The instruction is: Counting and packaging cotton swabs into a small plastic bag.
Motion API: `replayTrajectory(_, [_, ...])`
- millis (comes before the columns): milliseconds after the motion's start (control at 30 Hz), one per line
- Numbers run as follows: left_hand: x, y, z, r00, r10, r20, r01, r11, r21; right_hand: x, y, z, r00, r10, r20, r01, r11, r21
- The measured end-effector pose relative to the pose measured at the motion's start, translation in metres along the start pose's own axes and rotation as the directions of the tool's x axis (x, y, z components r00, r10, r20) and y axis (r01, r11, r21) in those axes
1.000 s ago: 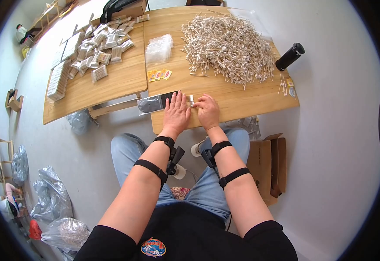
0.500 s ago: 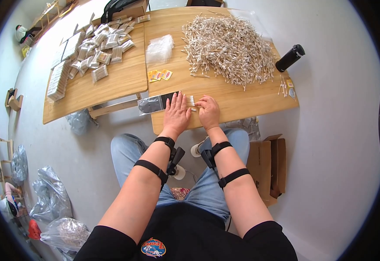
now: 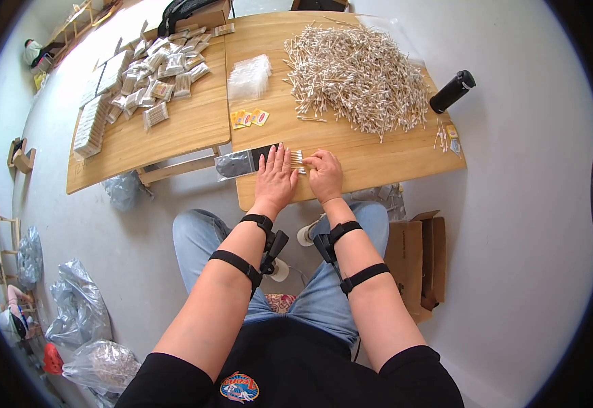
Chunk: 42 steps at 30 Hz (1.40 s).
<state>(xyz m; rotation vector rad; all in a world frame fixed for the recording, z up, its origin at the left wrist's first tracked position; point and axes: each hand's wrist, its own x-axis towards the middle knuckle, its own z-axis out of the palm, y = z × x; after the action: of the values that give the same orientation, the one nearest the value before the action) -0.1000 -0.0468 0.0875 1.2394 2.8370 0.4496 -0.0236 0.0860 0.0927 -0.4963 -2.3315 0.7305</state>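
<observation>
A short row of cotton swabs (image 3: 296, 156) lies near the table's front edge, between my two hands. My left hand (image 3: 276, 178) rests flat, fingers stretched, over the right part of a dark flat item in a clear plastic bag (image 3: 235, 164) and the left ends of the swabs. Curled in with thumb and fingertips together, my right hand (image 3: 325, 177) is at the right ends of the row. It seems to pinch a swab, though the fingers partly hide it. Beyond both hands is a large heap of loose cotton swabs (image 3: 357, 78).
Yellow cards (image 3: 249, 117) and a stack of clear bags (image 3: 249, 77) lie ahead of my left hand. Packed swab bundles (image 3: 155, 114) cover the left table. A black bottle (image 3: 452, 91) stands at right. Below is an open cardboard box (image 3: 415, 265).
My right fingertips have shifted very slightly, and the swabs beside them lie a little differently. The left hand has stayed in place.
</observation>
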Motion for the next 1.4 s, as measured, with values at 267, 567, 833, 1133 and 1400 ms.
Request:
replayTrajectory(267, [0.0006,-0.0004,0.0002,1.0,0.0,0.0,0.0,1.0,0.001,0.0018,0.0009,-0.0011,1.0,-0.002,0.024,0.002,1.0,0.007])
replayTrajectory(567, [0.0008,-0.0007,-0.001,1.0,-0.007,0.02,0.007,1.0,0.0,0.0027,-0.0027,-0.0006,1.0,0.006,0.028,-0.006,1.0,-0.01])
replayTrajectory(833, [0.0006,0.0005,-0.0012,1.0,-0.008,0.022,0.008,1.0,-0.001,0.002,0.0015,0.0009,0.999,-0.024,0.026,0.025,0.999,-0.04])
replayTrajectory(1133, [0.0,-0.0002,0.0003,1.0,-0.004,0.011,0.004,1.0,0.005,0.0024,-0.0029,0.0013,0.999,-0.017,0.038,0.02,0.996,-0.089])
replayTrajectory(1400, [0.0005,-0.0004,0.0002,1.0,-0.001,-0.01,0.001,1.0,-0.001,0.0036,-0.0043,-0.0019,0.995,-0.008,0.097,0.019,0.993,-0.12])
